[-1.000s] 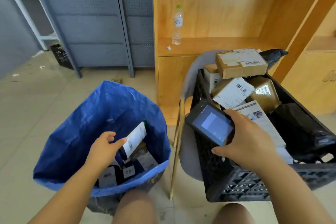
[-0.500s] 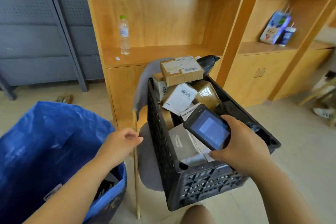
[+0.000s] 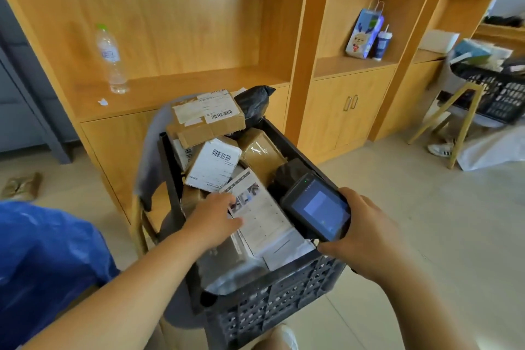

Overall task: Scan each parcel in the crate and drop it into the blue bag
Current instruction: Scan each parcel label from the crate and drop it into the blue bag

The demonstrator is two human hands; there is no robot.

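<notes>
Centre of the frame, the black crate (image 3: 272, 301) sits on a grey chair (image 3: 150, 156), heaped with parcels. The left hand (image 3: 211, 221) is down inside it, palm laid on a flat white parcel with a printed label (image 3: 261, 216) near the crate's front; the fingers are spread and curled lightly over the parcel's left edge, though from this angle it is hard to tell whether they have actually gripped it or only rest on it. To the right of centre, the right hand (image 3: 366, 239) is wrapped around a black handheld scanner (image 3: 318, 207), fingers closed on its lower end, lit screen facing up, the device poised over the crate's right rim just beside that white parcel. Further back in the crate, a white-labelled box with a barcode (image 3: 214, 165) leans against a taped brown parcel (image 3: 261, 150), and a cardboard box (image 3: 207, 116) tops the pile with a black plastic bag (image 3: 254, 102) behind it. The blue bag (image 3: 48, 264) fills the lower left of the frame, apart from the crate. Upper left, a water bottle (image 3: 110, 60) stands on the wooden shelf (image 3: 176, 85); upper right, a small gift bag (image 3: 363, 34) sits in the next bay.
</notes>
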